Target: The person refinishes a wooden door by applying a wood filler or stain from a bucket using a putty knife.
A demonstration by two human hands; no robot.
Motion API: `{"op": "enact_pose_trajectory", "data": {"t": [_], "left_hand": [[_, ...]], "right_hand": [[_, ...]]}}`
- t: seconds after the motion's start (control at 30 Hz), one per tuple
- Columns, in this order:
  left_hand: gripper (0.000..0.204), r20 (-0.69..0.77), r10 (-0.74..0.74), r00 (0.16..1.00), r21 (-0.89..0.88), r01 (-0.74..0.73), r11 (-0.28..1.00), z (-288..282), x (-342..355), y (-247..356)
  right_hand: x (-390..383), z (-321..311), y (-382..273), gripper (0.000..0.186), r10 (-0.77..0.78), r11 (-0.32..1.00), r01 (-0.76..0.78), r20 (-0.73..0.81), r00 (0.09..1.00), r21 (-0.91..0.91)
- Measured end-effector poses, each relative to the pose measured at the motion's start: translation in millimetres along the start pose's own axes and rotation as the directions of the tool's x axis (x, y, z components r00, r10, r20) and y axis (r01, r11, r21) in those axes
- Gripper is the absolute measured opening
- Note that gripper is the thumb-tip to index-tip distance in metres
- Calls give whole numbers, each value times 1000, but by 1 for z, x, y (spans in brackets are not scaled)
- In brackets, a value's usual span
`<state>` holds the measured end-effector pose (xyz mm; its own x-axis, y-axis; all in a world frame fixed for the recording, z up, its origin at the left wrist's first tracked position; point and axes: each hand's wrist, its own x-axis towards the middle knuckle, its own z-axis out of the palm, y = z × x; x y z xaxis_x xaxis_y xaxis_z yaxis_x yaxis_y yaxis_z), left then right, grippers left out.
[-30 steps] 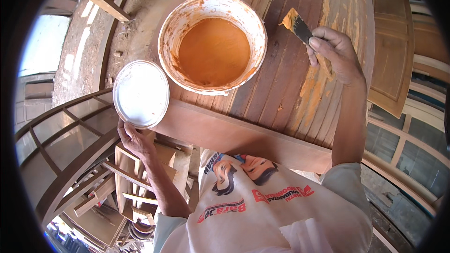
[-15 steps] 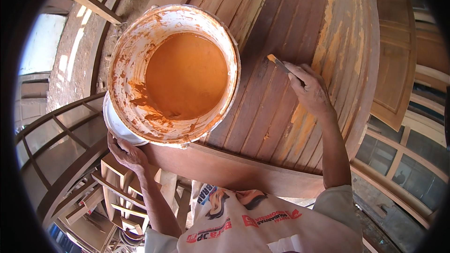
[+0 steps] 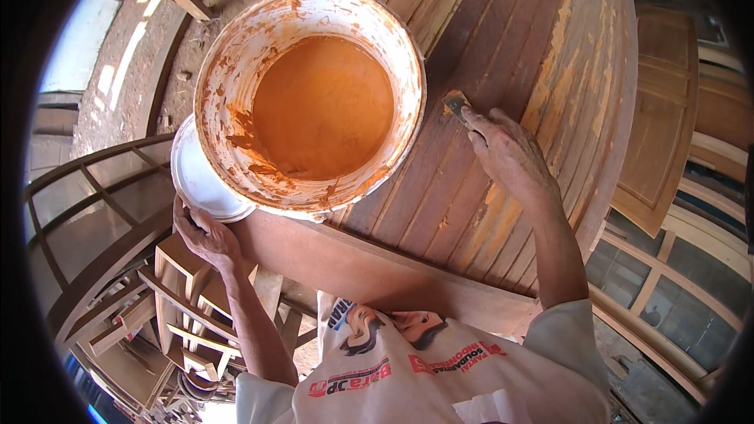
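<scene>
My right hand [image 3: 512, 148] is closed round a small putty knife [image 3: 457, 104], its blade smeared with orange filler, just over a dark plank of the wooden panel [image 3: 440, 177]. To the left stands a big white bucket [image 3: 408, 110], its inner wall streaked, with smooth orange putty [image 3: 323, 106] in the bottom. A round white lid [image 3: 206, 180] shows partly from beneath the bucket. At that lid's near edge, my left hand [image 3: 206, 234] grips with the fingers curled against the rim; some fingertips are hidden.
Orange filler patches [image 3: 561, 55] run along the panel's right-hand planks. A plain board [image 3: 369, 267] edges the near side. Wooden door panels [image 3: 660, 118] lean at the right. Curved window frames [image 3: 102, 196] and stacked wooden pieces [image 3: 181, 298] stand at the lower left.
The putty knife has turned in my right hand, so its flat blade shows more. The bucket sits slightly higher and further right in view, and more of the lid shows.
</scene>
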<state>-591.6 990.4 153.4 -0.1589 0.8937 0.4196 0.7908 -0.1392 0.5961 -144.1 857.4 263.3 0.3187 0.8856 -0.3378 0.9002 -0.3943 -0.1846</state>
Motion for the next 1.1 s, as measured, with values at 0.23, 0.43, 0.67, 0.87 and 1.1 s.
{"op": "enact_pose_trajectory", "data": {"t": [0.23, 0.43, 0.67, 0.87, 1.1], "left_hand": [[41, -1, -47, 999, -35, 47, 998, -1, 2, 8], [41, -8, -8, 1000, -24, 7, 1000, -1, 1, 3], [39, -15, 9, 1000, -28, -9, 1000, -2, 0, 0], [38, -27, -26, 999, -58, 25, 998, -1, 0, 4], [38, -6, -73, 997, -118, 72, 990, 0, 0, 5]], "right_hand": [[-5, 0, -14, 42, 52, 995, -59, 81, 995, 79], [-12, -1, -9, 38, -54, 991, 59, -40, 998, 121], [6, -36, -26, 36, 14, 995, -37, 239, 971, 90], [-44, 52, -19, 48, -33, 997, 36, -40, 999, 71], [-37, 35, -33, 42, -53, 976, 59, -33, 998, 209]]}}
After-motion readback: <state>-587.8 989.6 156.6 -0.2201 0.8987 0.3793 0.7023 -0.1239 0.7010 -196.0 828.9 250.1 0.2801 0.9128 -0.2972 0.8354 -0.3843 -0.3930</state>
